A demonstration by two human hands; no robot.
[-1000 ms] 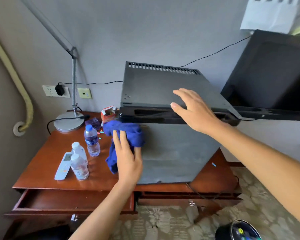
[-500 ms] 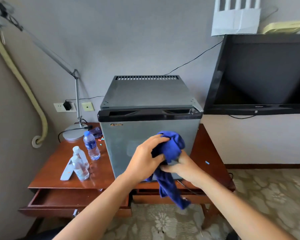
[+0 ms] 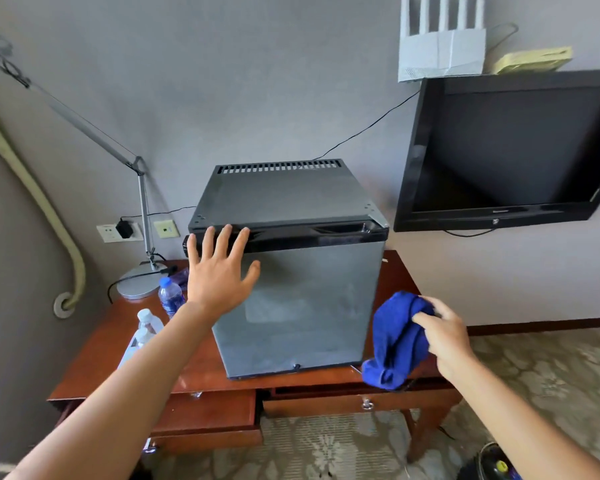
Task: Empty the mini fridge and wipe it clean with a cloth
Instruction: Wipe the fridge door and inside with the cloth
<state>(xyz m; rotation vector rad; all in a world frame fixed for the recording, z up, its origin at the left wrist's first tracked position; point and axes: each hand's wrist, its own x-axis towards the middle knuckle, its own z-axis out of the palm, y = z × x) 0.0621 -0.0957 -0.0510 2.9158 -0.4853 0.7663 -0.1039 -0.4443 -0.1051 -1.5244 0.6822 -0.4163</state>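
The fridge (image 3: 291, 271) sat shut on the worktop (image 3: 400, 275), one heavy, rigid box, likely best opened by the dark recessed strip along the door's top. The left hand (image 3: 219, 275) lay spread there, fingers straight. The right hand (image 3: 444, 336) gripped the single blue cloth (image 3: 397, 341), soft and limp, beside the fridge's right corner. Three bottles (image 3: 170, 296) stood to the left.

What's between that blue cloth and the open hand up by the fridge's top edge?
Only the mini fridge's closed grey door, in the head view. The left hand reaches its top-left corner; the right hand grips the blue cloth beside it.
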